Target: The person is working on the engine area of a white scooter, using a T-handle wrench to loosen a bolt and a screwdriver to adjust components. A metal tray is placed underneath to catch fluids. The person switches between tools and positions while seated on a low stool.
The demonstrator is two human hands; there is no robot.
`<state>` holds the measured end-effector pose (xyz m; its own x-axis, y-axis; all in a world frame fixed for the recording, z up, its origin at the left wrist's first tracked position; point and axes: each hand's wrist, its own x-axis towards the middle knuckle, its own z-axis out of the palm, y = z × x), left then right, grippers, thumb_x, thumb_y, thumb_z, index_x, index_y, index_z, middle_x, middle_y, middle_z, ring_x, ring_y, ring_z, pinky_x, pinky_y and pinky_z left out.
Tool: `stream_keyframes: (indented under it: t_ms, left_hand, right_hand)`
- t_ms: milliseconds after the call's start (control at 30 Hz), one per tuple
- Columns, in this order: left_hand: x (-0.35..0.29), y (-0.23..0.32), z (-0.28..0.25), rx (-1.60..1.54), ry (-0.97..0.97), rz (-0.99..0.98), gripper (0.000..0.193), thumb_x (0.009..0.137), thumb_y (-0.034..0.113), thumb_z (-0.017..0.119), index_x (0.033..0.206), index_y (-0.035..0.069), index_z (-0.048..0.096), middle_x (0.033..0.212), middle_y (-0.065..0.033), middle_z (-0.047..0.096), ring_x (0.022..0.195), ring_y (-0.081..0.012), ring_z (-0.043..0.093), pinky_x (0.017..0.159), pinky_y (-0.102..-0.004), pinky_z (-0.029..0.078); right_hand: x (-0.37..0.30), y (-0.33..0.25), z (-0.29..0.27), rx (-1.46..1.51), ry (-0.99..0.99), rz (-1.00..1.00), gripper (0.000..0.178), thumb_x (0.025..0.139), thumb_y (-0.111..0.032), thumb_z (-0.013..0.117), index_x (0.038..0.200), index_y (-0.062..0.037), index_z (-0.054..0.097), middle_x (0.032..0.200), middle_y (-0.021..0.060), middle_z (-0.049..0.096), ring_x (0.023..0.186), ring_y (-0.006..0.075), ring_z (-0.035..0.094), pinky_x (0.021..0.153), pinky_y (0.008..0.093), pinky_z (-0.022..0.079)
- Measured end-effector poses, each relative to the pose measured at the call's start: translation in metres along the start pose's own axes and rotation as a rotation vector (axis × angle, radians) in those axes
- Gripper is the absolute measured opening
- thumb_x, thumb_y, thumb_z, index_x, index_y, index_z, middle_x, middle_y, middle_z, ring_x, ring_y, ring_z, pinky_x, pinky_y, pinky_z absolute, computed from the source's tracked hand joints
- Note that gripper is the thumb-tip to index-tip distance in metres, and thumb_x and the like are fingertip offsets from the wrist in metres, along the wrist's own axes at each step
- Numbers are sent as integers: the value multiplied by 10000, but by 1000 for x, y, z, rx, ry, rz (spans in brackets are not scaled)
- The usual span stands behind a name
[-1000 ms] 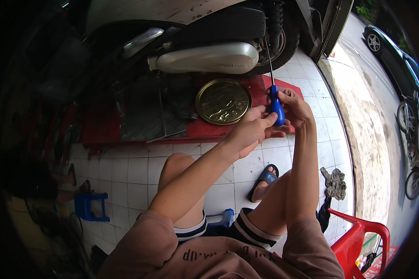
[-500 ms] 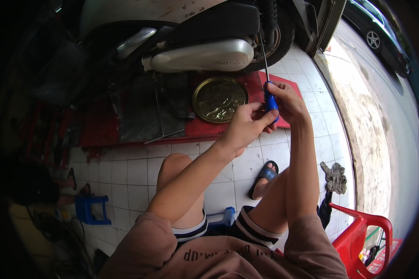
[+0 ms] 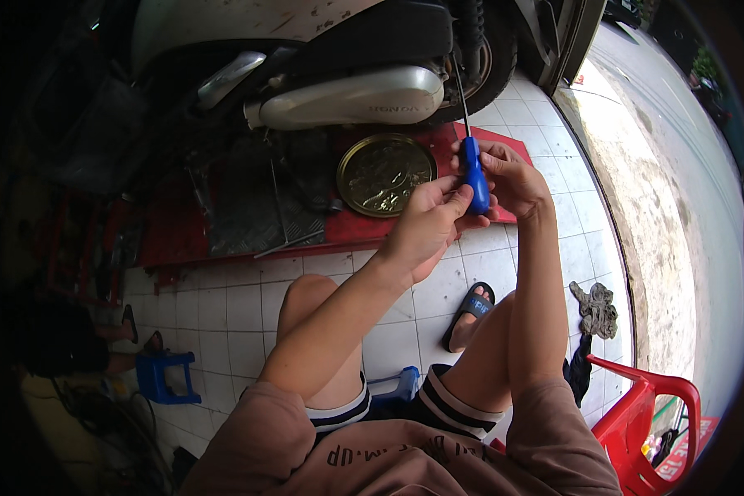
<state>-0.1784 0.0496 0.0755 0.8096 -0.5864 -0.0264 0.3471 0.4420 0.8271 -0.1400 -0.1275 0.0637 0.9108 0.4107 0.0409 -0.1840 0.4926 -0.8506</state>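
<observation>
A long screwdriver [image 3: 476, 190] with a blue handle is held between both hands, its thin shaft pointing up and away. The shaft reaches the scooter [image 3: 347, 97] at the gap between the silver engine cover and the rear wheel [image 3: 502, 70]; its tip is hidden there. My left hand [image 3: 426, 219] pinches the lower handle, thumb against its side. My right hand [image 3: 517, 178] has its thumb and fingers around the upper handle. Left of my hands, a round gold-coloured tray [image 3: 386, 175] with small pieces in it sits on the red platform [image 3: 360, 231].
A metal rod [image 3: 289, 243] lies along the platform's near edge. Blue stools [image 3: 164, 379] stand at the left and under me. At the lower right are a red chair [image 3: 641, 397] and a grey rag [image 3: 593, 310]. Another person's feet [image 3: 130, 324] show at far left.
Both hands have shifted slightly left with the screwdriver. The left thumb sits higher, and more of the blue handle shows between the hands. The car outside has mostly left the view.
</observation>
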Motion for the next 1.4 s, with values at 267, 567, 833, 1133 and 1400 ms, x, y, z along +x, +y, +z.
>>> stream_keyframes:
  t_ms: [267,567,833,1133,1400]
  left_hand:
    - [0,4,-3,198,-13,-26,247,977,158,488,1121,-39,533,1003,-119,613,900,-179,619,794,-282,504]
    - [0,3,-1,444,-45,-70,218,964,160,529,1071,-26,564,958,-65,605,753,-123,566,729,-253,478]
    - [-1,4,7,51,-50,-25,306,925,151,600,1149,-50,544,942,-67,640,801,-109,596,704,-229,493]
    - [0,6,1,169,72,-21,259,886,124,654,1077,-37,584,924,-72,649,786,-98,610,687,-221,496]
    - [-2,1,3,-20,-98,-22,248,964,154,507,1103,-46,559,1078,-162,619,958,-206,628,789,-286,498]
  right_hand:
    - [1,-1,6,-62,116,10,243,878,-248,653,973,-28,611,800,25,628,667,64,550,626,205,430]
    - [6,4,-21,-213,220,53,401,846,-266,677,1100,29,580,907,75,654,643,82,586,553,206,452]
    - [-2,-3,-11,-95,107,-24,295,811,-335,730,834,-65,612,706,-9,593,602,49,523,532,203,407]
    - [-2,-3,-4,-197,242,-22,327,824,-371,710,866,-63,606,741,-11,582,643,66,540,590,217,459]
    - [-1,-3,1,12,13,7,393,853,-271,683,1078,34,576,905,106,647,732,132,640,677,247,523]
